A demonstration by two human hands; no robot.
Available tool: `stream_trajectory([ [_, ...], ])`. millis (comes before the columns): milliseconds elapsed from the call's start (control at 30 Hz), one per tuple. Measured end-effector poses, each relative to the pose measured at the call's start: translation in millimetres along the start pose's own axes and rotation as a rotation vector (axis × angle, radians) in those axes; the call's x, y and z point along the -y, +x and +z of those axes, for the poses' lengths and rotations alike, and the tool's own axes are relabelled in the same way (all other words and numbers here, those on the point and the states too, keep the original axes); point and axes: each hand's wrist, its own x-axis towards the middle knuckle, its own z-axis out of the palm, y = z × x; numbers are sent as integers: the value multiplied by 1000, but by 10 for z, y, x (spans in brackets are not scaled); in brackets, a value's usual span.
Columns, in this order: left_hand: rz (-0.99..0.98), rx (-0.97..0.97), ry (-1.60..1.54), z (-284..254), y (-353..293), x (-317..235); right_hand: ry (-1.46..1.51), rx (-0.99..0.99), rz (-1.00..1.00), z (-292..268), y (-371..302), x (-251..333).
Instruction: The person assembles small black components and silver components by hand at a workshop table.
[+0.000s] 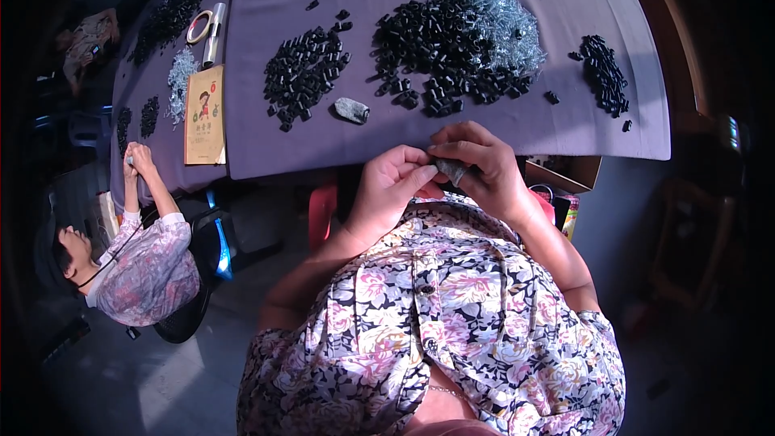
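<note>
My left hand and my right hand meet just past the table's near edge, in front of my body. Both are closed, fingertips pinched together; whatever small thing lies between them is hidden. A grey cloth-like wrap shows at the right hand's thumb side; whether it is worn or held I cannot tell. On the table beyond lies a similar grey fabric piece. Past it spreads a large heap of small black plastic parts, with a pile of thin shiny metal pieces against its right side.
A smaller group of black parts lies left, another right. The purple-grey cloth covers the table. At left are a tan booklet, a tape roll and a seated co-worker. A cardboard box sits below the edge.
</note>
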Motion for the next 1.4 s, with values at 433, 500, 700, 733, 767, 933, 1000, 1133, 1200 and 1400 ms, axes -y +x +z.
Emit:
stream_trajectory([
  [433,174,-150,238,135,33,27,-288,-51,-119,-21,73,131],
  [500,182,-133,112,128,65,32,-327,-63,-136,-11,83,123],
  [700,194,-89,16,22,89,22,-52,29,4,-30,73,126],
  [733,182,-89,4,6,88,18,13,28,51,-12,64,131],
  [767,183,-89,3,4,92,17,-4,48,81,-25,72,176],
  [933,102,-80,-211,2,94,-3,-232,-15,-44,165,118,126],
  [1000,104,-75,-236,-18,82,37,-346,-98,-186,217,131,53],
  [1133,49,-72,-305,-50,71,58,-379,-86,-192,260,115,46],
  [1200,-8,-70,-324,-47,57,29,-377,-46,-185,254,110,51],
  [1400,-113,-41,-346,-74,50,73,-421,-18,-219,244,62,-27],
])
